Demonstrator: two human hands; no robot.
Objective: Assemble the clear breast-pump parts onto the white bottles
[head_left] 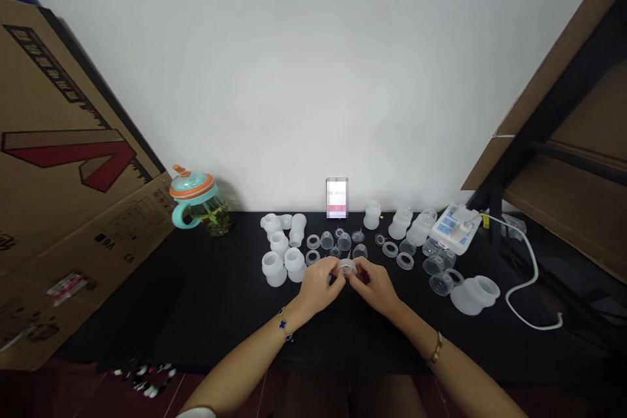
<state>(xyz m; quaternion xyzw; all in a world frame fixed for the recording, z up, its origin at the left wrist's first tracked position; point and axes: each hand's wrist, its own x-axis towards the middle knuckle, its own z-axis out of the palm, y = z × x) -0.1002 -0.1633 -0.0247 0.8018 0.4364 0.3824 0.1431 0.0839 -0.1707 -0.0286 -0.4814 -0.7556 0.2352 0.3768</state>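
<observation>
My left hand (322,285) and my right hand (375,286) meet near the front of the black table, fingers closed on a translucent bottle collar ring (347,264). Thumbs press at its near side, and what sits inside the ring is partly hidden. Just beyond lie more collar rings, such as a loose ring (313,241), and clear nipples, among them a nipple (359,251). Left of them stand several frosted white bottle bodies, including an upright bottle body (273,269). To the right are a loose ring (405,261), bottles (400,223) and clear caps (441,283).
A glass teapot with a turquoise lid (193,186) stands at the back left. A phone (337,197) leans on the wall. At right sit a white box (456,228) with a cable (533,268) and a frosted bottle (474,295). Cardboard (63,144) borders the left.
</observation>
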